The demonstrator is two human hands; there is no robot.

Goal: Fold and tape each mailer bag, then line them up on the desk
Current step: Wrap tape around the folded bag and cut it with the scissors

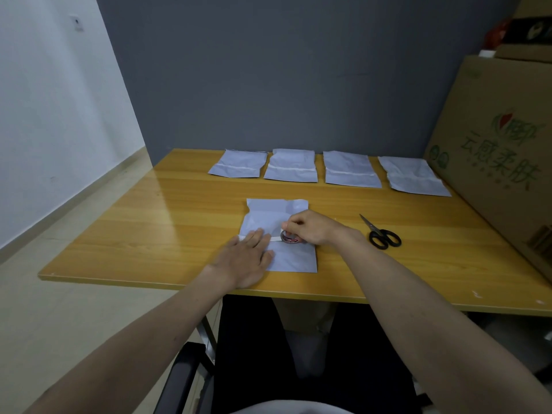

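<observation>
A folded grey mailer bag (294,258) lies near the front middle of the wooden desk (149,234). My left hand (245,258) rests flat on its left half, fingers spread over a white strip of tape (274,239) laid across the fold. My right hand (310,228) grips the tape roll (291,238), which stands on the bag at the end of that strip. Several folded and taped mailer bags (291,168) lie side by side in a row along the desk's far edge.
Black-handled scissors (380,234) lie on the desk to the right of my right hand. Large cardboard boxes (501,150) stand against the desk's right side. A grey wall closes off the back. A black chair sits under the front edge.
</observation>
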